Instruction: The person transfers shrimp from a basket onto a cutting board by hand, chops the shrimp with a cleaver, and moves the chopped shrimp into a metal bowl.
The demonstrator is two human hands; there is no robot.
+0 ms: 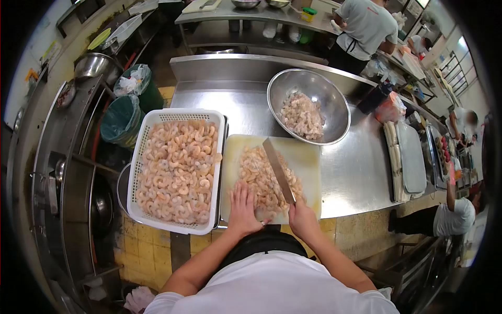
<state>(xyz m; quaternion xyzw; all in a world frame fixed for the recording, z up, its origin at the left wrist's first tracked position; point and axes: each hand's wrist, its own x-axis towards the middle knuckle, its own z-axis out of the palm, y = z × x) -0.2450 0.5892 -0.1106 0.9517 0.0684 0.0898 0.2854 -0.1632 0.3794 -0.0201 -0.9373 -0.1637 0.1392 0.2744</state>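
In my right hand [303,222] is the handle of a knife [278,170]. Its broad blade points away from me across a pile of shrimp pieces [256,167] on the cutting board [312,180]. My left hand [243,208] rests at the pile's near left edge, fingers stretched out and touching the shrimp. To the left, a white perforated basket [134,180] is full of peeled whole shrimp [175,170]. Beyond the board stands a large steel bowl [339,112] with chopped shrimp [303,116] inside.
A raised steel lip [225,68] runs along the table's far side. At right are a dark bottle [375,98] and a stack of trays [410,157]. Lined bins [121,121] stand at left. A co-worker [366,29] is at the far counter; other people are at right.
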